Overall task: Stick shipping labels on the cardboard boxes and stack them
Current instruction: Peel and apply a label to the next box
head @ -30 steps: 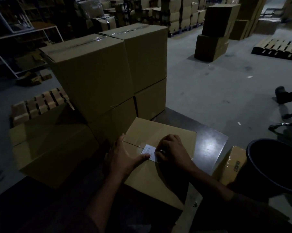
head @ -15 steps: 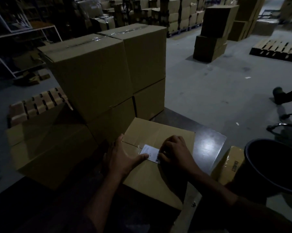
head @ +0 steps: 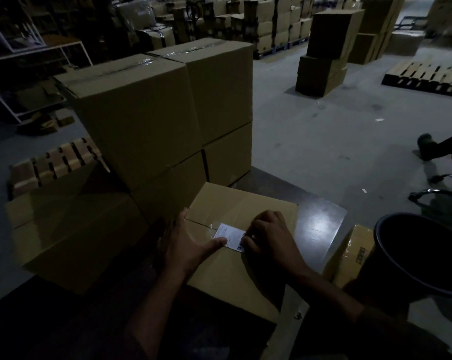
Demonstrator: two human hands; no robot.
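Dim warehouse floor, stacks all round. On the table [head: 321,219] lies the box [head: 235,271]; the left hand [head: 186,245] spreads open, thumb on the label [head: 228,236], while the right hand's [head: 269,240] curled fingers press its other end. Stiff, probably light box: best lifted by opposite sides.

White label [head: 228,236] flat on, seemingly, taped box [head: 235,258].
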